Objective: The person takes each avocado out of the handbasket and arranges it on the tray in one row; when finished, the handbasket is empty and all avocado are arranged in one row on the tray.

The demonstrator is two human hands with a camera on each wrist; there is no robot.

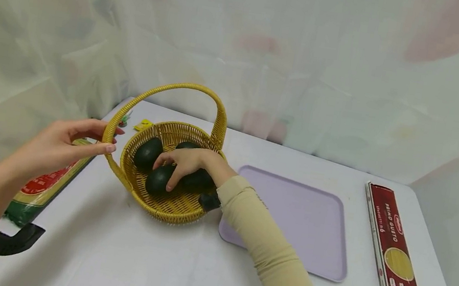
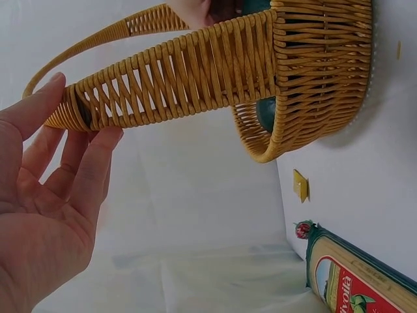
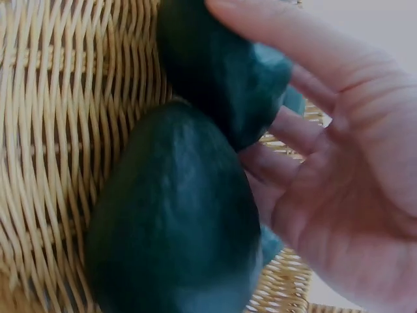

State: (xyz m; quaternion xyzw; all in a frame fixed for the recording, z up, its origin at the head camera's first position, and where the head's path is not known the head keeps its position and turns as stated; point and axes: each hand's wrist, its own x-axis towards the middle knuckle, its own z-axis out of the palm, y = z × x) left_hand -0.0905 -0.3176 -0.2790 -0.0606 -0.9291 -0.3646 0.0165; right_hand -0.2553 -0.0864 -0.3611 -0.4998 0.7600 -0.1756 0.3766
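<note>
A yellow wicker basket with a tall arched handle holds several dark green avocados. My left hand pinches the left side of that handle between thumb and fingers, seen close up in the left wrist view. Inside the basket, my right hand grips one avocado, thumb on one side and fingers on the other. Another avocado lies to its left, one to its right under the wrist. In the right wrist view, a large avocado touches the gripped avocado.
Right of the basket lies a flat lilac tray, partly behind my right sleeve. A red spaghetti packet is at the far right. On the left is a green, red and yellow pasta packet. A small yellow item sits behind the basket.
</note>
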